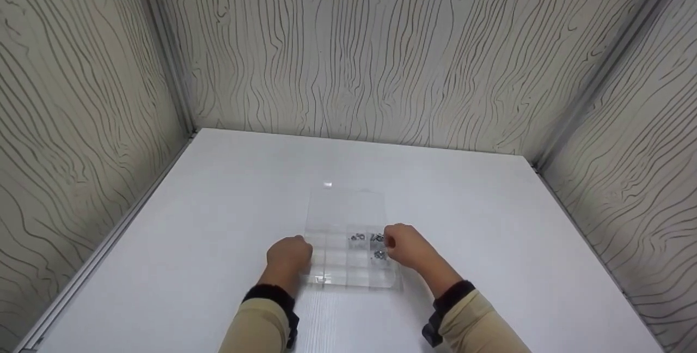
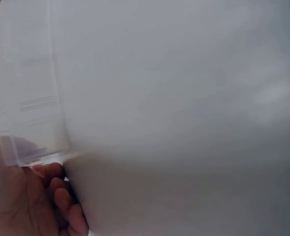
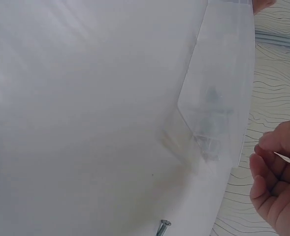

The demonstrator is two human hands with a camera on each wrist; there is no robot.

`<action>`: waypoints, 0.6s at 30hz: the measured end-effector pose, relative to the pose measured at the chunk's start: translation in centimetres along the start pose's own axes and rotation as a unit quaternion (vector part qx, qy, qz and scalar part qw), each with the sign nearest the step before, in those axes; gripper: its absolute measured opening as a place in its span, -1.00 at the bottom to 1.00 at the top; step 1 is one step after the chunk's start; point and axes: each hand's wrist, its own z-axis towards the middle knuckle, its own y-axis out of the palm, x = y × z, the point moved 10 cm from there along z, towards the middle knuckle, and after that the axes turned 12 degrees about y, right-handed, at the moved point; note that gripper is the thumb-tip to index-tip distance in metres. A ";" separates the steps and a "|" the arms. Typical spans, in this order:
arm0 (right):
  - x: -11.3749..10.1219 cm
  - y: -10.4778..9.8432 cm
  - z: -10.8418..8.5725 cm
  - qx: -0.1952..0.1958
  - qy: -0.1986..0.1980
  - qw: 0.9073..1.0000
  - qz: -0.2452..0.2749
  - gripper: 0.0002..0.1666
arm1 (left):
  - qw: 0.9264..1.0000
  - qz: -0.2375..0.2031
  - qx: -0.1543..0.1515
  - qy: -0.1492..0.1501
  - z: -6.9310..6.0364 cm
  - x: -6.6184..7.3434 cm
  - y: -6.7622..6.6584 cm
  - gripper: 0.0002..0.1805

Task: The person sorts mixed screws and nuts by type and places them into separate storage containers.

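A clear plastic compartment box (image 1: 336, 259) lies on the white table with its transparent lid (image 1: 347, 206) folded back. Small metal fasteners (image 1: 358, 237) sit in several compartments on the right. My left hand (image 1: 289, 257) grips the left side of the box; in the left wrist view its curled fingers (image 2: 77, 219) are at the box corner, with part of the hand behind the plastic. By the right side is my right hand (image 1: 409, 247), fingers curled and thumb near the fingertips, nothing visible in them. A metal screw (image 3: 163, 226) shows at the bottom of the right wrist view.
The white table (image 1: 490, 222) extends around the box on all sides. Wood-patterned panels (image 1: 348, 48) rise behind and beside it, with grey metal posts (image 1: 163, 42) at the corners. A small bright spot shows on the tabletop by the lid's far edge.
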 end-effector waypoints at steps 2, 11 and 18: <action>0.0 0.0 0.0 0.000 0.001 1.000 0.002 -0.86 | 1.000 -0.001 -0.004 -0.001 0.0 0.0 0.0 -0.85; 0.5 -0.2 0.0 0.004 -0.004 1.000 0.002 -0.87 | 1.000 -0.002 0.006 -0.001 0.2 -0.1 0.2 -0.89; 2.6 -0.2 0.0 -0.016 0.043 0.999 -0.025 -0.83 | 1.000 -0.009 0.011 -0.003 0.2 -0.2 0.1 -0.89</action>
